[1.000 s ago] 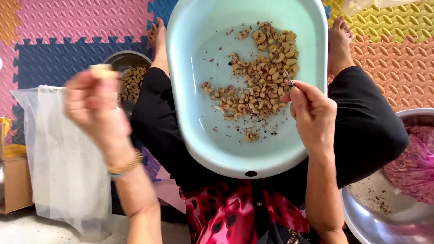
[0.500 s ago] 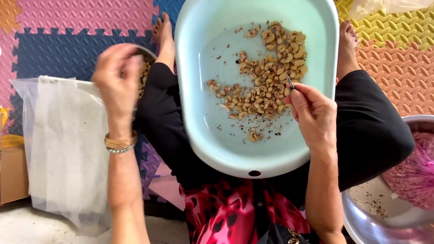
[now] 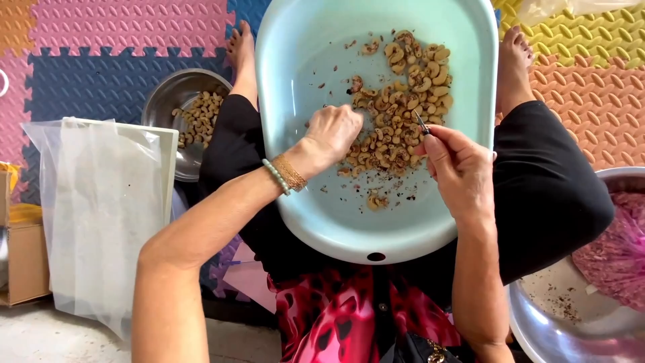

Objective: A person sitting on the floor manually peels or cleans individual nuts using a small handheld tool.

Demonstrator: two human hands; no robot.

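Across your lap sits the pale turquoise plastic basin (image 3: 322,215), holding a loose heap of curved tan cashew kernels (image 3: 403,114) flecked with dark skin bits. Your left hand (image 3: 332,138) rests curled on the heap's near edge, fingertips buried among the nuts; whether they pinch one, you cannot tell. Just beside them, your right hand (image 3: 460,171) is closed around a thin dark metal pick (image 3: 422,123).
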